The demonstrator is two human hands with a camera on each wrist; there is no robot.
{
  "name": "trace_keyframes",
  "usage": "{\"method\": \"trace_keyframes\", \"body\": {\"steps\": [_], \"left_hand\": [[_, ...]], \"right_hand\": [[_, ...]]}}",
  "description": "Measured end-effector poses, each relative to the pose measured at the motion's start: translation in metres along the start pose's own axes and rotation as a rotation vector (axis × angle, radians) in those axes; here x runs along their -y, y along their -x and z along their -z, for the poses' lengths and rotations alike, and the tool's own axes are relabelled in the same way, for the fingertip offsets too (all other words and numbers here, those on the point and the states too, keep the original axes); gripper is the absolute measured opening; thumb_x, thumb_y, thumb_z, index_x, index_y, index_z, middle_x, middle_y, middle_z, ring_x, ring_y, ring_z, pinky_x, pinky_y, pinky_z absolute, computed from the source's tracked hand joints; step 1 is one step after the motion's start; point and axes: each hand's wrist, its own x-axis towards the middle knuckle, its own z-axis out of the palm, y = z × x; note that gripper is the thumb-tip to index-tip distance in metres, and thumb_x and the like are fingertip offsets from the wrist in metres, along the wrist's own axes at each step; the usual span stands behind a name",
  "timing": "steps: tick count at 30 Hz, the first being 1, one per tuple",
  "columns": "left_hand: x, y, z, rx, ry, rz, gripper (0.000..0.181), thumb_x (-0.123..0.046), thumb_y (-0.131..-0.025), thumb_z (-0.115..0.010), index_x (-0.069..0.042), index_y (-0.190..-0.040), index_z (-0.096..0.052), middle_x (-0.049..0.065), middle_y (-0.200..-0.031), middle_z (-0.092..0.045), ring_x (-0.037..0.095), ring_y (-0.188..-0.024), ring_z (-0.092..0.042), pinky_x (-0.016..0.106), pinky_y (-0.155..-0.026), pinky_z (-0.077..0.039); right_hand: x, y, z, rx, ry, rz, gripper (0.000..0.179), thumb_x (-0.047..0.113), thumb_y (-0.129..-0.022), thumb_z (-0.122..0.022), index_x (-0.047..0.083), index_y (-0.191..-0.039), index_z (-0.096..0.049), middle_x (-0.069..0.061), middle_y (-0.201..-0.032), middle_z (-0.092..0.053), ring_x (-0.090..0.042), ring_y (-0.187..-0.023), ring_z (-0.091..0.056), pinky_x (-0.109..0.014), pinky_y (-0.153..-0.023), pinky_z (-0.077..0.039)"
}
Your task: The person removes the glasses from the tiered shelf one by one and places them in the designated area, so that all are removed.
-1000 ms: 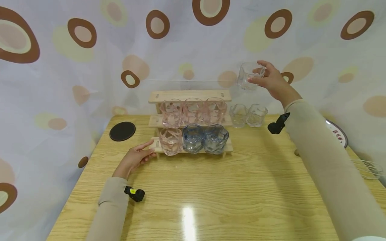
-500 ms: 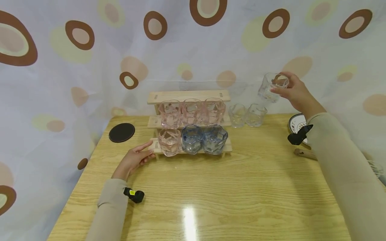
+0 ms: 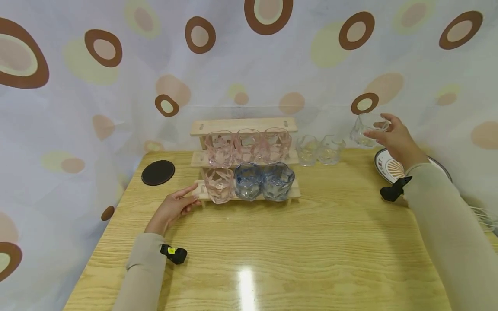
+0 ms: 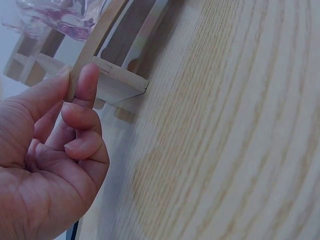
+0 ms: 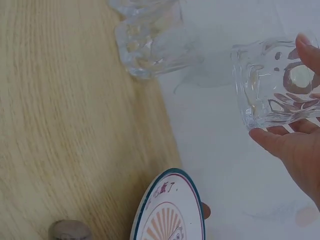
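My right hand [image 3: 398, 140] grips a clear glass [image 3: 367, 129] by its sides, held above the table at the back right. In the right wrist view, thumb and fingers curl round that glass [image 5: 275, 82]. With thumb and forefinger my left hand [image 3: 173, 209] pinches the left end of the lowest shelf of a wooden rack [image 3: 200, 188]; the left wrist view shows the pinched edge up close. Pink glasses [image 3: 219, 149] fill the middle shelf. On the lowest one are a pink glass [image 3: 219, 185] and two blue glasses [image 3: 248, 182]. Two clear glasses [image 3: 330, 150] stand right of the rack.
A patterned plate [image 3: 385, 166] lies at the right, partly behind the right arm, with a whisk [image 3: 484, 218] farther right. A black round coaster [image 3: 158, 172] lies at the left. A patterned curtain [image 3: 241, 65] hangs behind the wooden table [image 3: 218, 250].
My right hand has carried the clear glass to the right and downward, toward the two standing clear glasses' right side. The left hand stays on the rack.
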Motion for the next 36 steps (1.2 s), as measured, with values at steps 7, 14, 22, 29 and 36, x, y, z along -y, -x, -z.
{"method": "trace_keyframes", "body": {"steps": [7, 14, 22, 29, 36], "left_hand": [[0.0, 0.0, 0.0, -0.003, -0.005, -0.01, 0.052, -0.018, -0.097, -0.057, -0.021, -0.146, -0.039, -0.003, -0.087, -0.072, 0.006, -0.056, -0.042, 0.02, -0.055, -0.034], [0.001, -0.001, -0.002, -0.009, 0.007, -0.006, 0.053, -0.018, -0.095, -0.059, -0.02, -0.145, -0.041, -0.001, -0.087, -0.072, 0.006, -0.056, -0.042, 0.021, -0.055, -0.034], [0.001, 0.0, -0.001, -0.024, 0.021, 0.005, 0.052, -0.017, -0.095, -0.059, -0.021, -0.144, -0.043, -0.002, -0.086, -0.072, 0.006, -0.056, -0.042, 0.021, -0.055, -0.034], [0.002, 0.0, -0.001, -0.029, 0.022, 0.012, 0.051, -0.018, -0.095, -0.059, -0.022, -0.144, -0.043, -0.002, -0.086, -0.072, 0.006, -0.057, -0.043, 0.02, -0.055, -0.034], [0.0, 0.0, -0.001, -0.037, 0.025, 0.02, 0.051, -0.017, -0.096, -0.058, -0.022, -0.144, -0.044, -0.003, -0.085, -0.072, 0.006, -0.057, -0.043, 0.02, -0.055, -0.034]], "right_hand": [[-0.024, -0.001, -0.002, -0.025, 0.102, -0.046, 0.103, 0.041, -0.086, -0.067, 0.025, -0.152, 0.01, -0.016, -0.157, -0.005, -0.038, -0.14, -0.015, -0.051, -0.111, -0.018], [-0.039, -0.006, -0.008, -0.067, -0.015, -0.067, 0.104, 0.035, -0.087, -0.068, 0.022, -0.152, 0.013, -0.018, -0.157, -0.001, -0.031, -0.143, 0.0, -0.046, -0.113, -0.012], [-0.05, -0.013, -0.016, -0.113, -0.029, -0.094, 0.107, 0.038, -0.084, -0.07, 0.023, -0.152, 0.01, -0.016, -0.157, -0.003, -0.031, -0.143, -0.001, -0.045, -0.113, -0.013], [-0.06, -0.016, -0.02, -0.119, 0.034, -0.111, 0.109, 0.04, -0.084, -0.069, 0.015, -0.152, 0.012, -0.021, -0.156, -0.002, -0.036, -0.142, -0.001, -0.049, -0.112, -0.012], [-0.067, -0.018, -0.026, -0.116, 0.028, -0.104, 0.11, 0.039, -0.084, -0.07, 0.012, -0.151, 0.014, -0.02, -0.156, -0.002, -0.033, -0.143, -0.002, -0.046, -0.113, -0.014]]}}
